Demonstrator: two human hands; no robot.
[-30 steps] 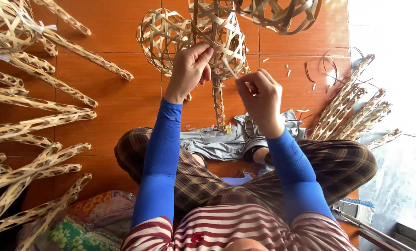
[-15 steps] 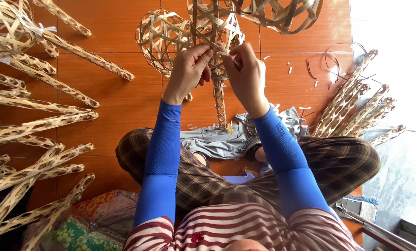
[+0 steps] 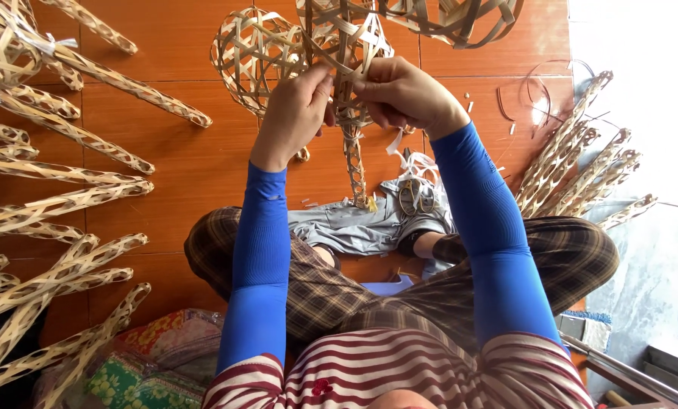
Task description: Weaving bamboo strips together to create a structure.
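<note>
I sit cross-legged on an orange tiled floor and hold up a woven bamboo piece [image 3: 348, 45], an open lattice ball on a narrow woven stem [image 3: 356, 170] that hangs down toward my lap. My left hand [image 3: 293, 113] grips the lattice at its lower left side. My right hand [image 3: 399, 95] pinches flat bamboo strips at the ball's lower right, fingers closed on them. Both forearms wear blue sleeves.
Another woven ball [image 3: 252, 49] lies behind the left hand and a larger one [image 3: 460, 15] at the top edge. Several long woven stems [image 3: 59, 197] fan over the floor on the left, more [image 3: 581, 159] on the right. Grey cloth [image 3: 354, 223] lies by my feet.
My right hand rose from below the woven ball and moved left to take hold of its strips next to the left hand, which stayed in place.
</note>
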